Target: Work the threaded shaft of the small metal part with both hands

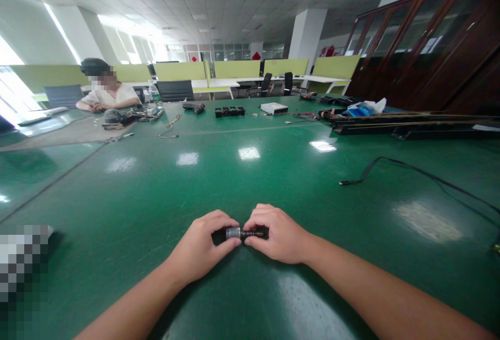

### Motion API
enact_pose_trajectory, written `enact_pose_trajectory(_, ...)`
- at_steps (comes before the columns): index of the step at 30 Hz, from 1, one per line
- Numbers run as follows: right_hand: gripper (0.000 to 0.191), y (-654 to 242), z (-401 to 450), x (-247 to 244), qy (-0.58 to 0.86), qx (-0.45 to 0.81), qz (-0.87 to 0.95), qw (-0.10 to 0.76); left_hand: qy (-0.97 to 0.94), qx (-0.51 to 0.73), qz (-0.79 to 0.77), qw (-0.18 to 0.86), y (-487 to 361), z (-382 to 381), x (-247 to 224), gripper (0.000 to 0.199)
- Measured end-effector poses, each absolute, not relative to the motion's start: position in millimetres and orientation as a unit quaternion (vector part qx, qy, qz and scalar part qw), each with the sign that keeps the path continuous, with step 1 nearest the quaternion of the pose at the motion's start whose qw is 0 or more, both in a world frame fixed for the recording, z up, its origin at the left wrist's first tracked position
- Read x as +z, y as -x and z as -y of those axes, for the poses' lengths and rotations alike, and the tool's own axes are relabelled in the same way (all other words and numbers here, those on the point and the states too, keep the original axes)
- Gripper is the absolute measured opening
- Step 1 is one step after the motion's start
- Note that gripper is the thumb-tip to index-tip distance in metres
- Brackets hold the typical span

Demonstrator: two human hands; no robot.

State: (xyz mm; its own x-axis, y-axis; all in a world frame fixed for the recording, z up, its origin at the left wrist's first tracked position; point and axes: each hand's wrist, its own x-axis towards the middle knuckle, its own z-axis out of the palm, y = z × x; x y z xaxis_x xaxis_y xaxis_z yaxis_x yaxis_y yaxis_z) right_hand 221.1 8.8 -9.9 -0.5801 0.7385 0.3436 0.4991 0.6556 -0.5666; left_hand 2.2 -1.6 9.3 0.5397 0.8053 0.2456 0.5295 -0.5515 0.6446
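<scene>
Near the front of the green table, a small metal cylinder with a dark ridged shaft (pixel 233 233) lies sideways between my two hands. Its silver body is at the left and its dark stem points right. My left hand (pixel 207 238) pinches the silver end between thumb and fingers. Around the dark stem, the thumb and bent fingers of my right hand (pixel 275 233) are closed. Fingertips of both hands almost meet at the middle of the part and cover some of it.
A black cable (pixel 390 160) runs across the green table (pixel 219 184) at the right. Farther back are a power drill (pixel 194 107), a black slotted block (pixel 229 111), a silver box (pixel 274 108) and long dark rails (pixel 390 124). Another person (pixel 109 92) sits at the far left.
</scene>
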Motion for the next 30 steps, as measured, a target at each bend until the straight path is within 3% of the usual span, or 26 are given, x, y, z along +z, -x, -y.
enact_pose_trajectory(30,0.006,-222.2,-8.2,-9.0,0.373,0.199,0.86,0.286,-0.839,0.269,-0.399,0.254,-2.7,2.0,10.1,0.015)
